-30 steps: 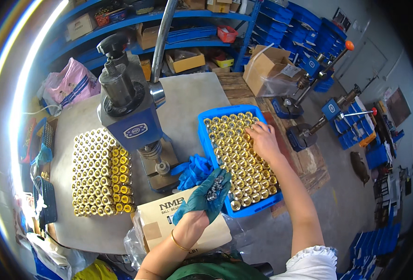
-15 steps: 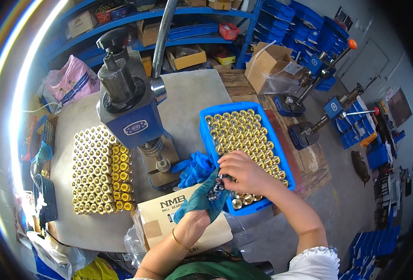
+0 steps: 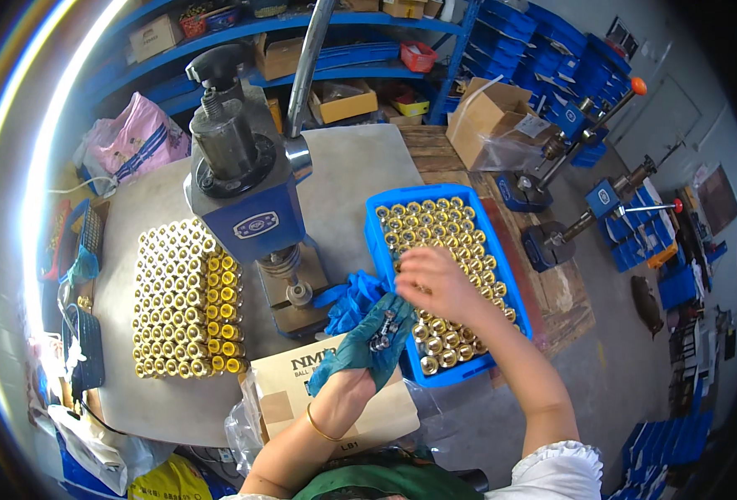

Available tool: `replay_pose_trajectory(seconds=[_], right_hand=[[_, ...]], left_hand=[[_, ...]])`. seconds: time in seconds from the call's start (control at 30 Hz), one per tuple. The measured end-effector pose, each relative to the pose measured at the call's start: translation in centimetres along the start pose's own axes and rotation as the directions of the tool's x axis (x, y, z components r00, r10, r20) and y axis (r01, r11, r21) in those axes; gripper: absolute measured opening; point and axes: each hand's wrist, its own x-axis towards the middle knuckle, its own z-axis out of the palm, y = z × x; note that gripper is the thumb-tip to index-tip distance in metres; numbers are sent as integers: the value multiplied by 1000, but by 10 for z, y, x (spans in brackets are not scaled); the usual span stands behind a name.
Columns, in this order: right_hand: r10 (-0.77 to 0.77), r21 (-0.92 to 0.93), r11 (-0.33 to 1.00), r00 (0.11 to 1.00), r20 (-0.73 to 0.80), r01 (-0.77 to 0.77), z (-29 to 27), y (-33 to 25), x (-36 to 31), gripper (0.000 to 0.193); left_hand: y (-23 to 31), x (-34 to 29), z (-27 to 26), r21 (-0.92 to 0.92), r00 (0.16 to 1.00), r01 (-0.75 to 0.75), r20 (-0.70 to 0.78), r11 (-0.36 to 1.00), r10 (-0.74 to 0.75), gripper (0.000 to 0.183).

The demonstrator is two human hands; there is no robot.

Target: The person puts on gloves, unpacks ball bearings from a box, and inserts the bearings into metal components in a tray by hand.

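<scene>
My left hand (image 3: 367,346), in a teal glove, is cupped palm up around several small shiny silver ring-like parts (image 3: 382,335), which look like ball bearings. My bare right hand (image 3: 437,285) hovers just above it, over the left side of a blue tray (image 3: 375,229). Its fingers are bent together and slightly blurred; what they hold, if anything, is hidden. Rows of round brass-coloured parts (image 3: 435,237) with open centres fill the tray. Beneath my left wrist lies a cardboard box (image 3: 281,375). A crumpled blue glove (image 3: 356,300) rests between the tray and the press.
A blue bench press (image 3: 256,225) stands upright at the table's middle, its lever rising behind. Stacked brass-coloured parts (image 3: 177,300) form a block on the left. Two smaller presses (image 3: 543,237) and an open carton (image 3: 493,125) stand at the right. Shelves line the back.
My right hand has lifted off the parts in my left palm and moved slightly up, leaving them more exposed. The whole view has shifted a little.
</scene>
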Motion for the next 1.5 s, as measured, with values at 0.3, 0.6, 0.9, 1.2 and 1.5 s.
replay_pose_trajectory(seconds=[0.3, 0.6, 0.9, 1.2, 1.5], right_hand=[[-74, 162, 986, 974, 214, 39, -21, -30, -13, 16], [-47, 192, 981, 953, 300, -12, -16, -21, -14, 20], [183, 199, 960, 980, 83, -196, -4, 19, -13, 22], [101, -450, 889, 995, 16, -83, 2, 56, -20, 17], [-174, -26, 983, 965, 197, 182, -25, -41, -17, 24]], left_hand=[[-15, 3, -15, 46, 997, 74, -25, 996, -73, 24], [-13, 3, -7, 73, 997, 54, -52, 996, -50, 19], [-10, 2, 4, 101, 997, 40, -66, 994, -33, 30], [-8, 0, 6, 83, 997, 72, -7, 994, -71, 37], [-5, 1, -3, 38, 993, 54, 101, 998, -58, 24]])
